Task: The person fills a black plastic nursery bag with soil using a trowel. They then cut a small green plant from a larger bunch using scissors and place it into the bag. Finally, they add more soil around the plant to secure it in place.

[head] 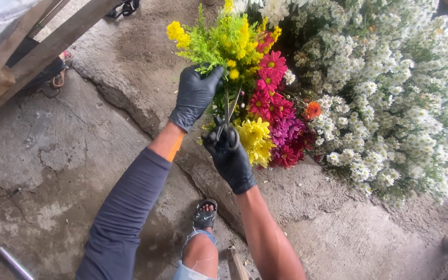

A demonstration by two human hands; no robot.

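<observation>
The yellow-and-green flower bunch (224, 41) is held up above the cracked concrete floor (68, 155), just beside the pink and white blooms, with the gloved left hand (195, 93) clamped tight around its stems. The right hand (229, 155) is closed on the scissors (229, 111), blades parted at the stems just beside those left fingers — a careless snip could nick the glove, or the loosened sprigs could drop.

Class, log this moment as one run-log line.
left hand: grips yellow-green flower bunch | right hand: holds scissors at stems | beside: white daisies
</observation>
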